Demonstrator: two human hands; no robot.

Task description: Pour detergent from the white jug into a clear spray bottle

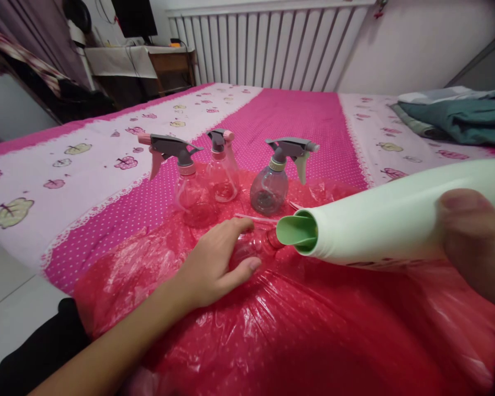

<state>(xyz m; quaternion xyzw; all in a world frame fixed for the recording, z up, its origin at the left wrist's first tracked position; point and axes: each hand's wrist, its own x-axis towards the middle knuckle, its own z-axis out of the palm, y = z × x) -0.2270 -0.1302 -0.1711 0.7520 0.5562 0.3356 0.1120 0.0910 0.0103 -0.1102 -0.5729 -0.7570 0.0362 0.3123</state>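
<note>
My left hand (220, 261) is closed around a clear spray bottle body (253, 245), which lies tilted with its neck toward the right and has no trigger head on it. In my right hand (474, 242) is a large pale green jug (388, 220), held nearly level. Its green pouring spout (295, 230) points left, close to the bottle's neck; whether they touch I cannot tell. Behind stand a pink-trigger spray bottle (192, 192), a second pink one (221, 176) and a grey-headed spray bottle (270, 187). A thin clear tube (256, 218) lies beside my left fingers.
Crinkled red plastic sheeting (247, 335) covers the near part of the bed (301, 121). Folded green cloth (466, 118) lies at the right. A radiator (264, 47) is at the back, with a desk (157, 66) and monitor (135, 19) at the left.
</note>
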